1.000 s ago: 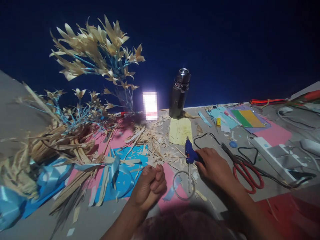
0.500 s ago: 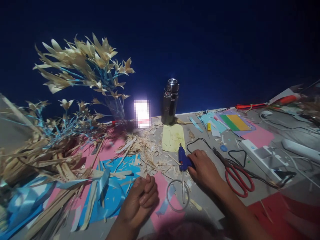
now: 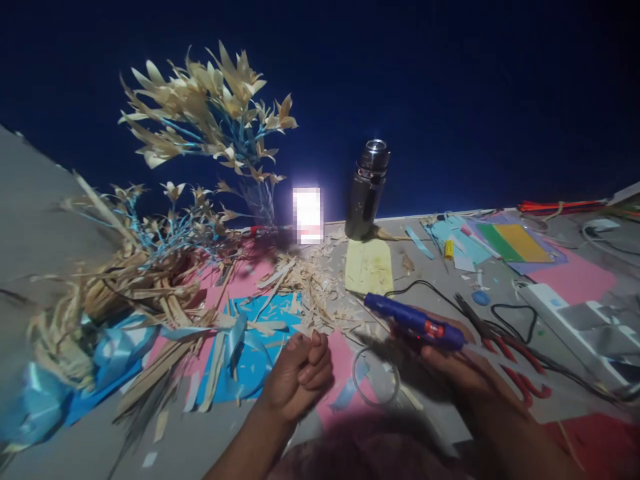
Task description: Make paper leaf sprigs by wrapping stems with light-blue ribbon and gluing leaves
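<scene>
A blue hot glue gun [image 3: 411, 320] lies in my right hand [image 3: 457, 370], its nozzle pointing left over the work surface. A pale glue stick [image 3: 493, 357] extends from its back end. My left hand [image 3: 303, 373] is closed, fingers curled together, near the pink paper [image 3: 340, 357]; whatever is in it is hidden. Between my hands a thin pale ring [image 3: 355, 380] rests on the paper beside a light blue ribbon scrap. Red-handled scissors [image 3: 520, 367] lie partly behind the glue gun and my right hand.
Dried husk flowers on blue stems [image 3: 200, 100] stand at the left behind husk strips [image 3: 165, 313] and blue ribbon [image 3: 123, 340]. A dark thermos [image 3: 367, 207], a bright blurred light [image 3: 308, 213] and yellow paper [image 3: 370, 267] are ahead. A white power strip [image 3: 570, 327] lies right.
My right hand has picked the glue gun up off the surface and turned it, so its side with the red switch faces up. My left hand stays closed. The view has shifted.
</scene>
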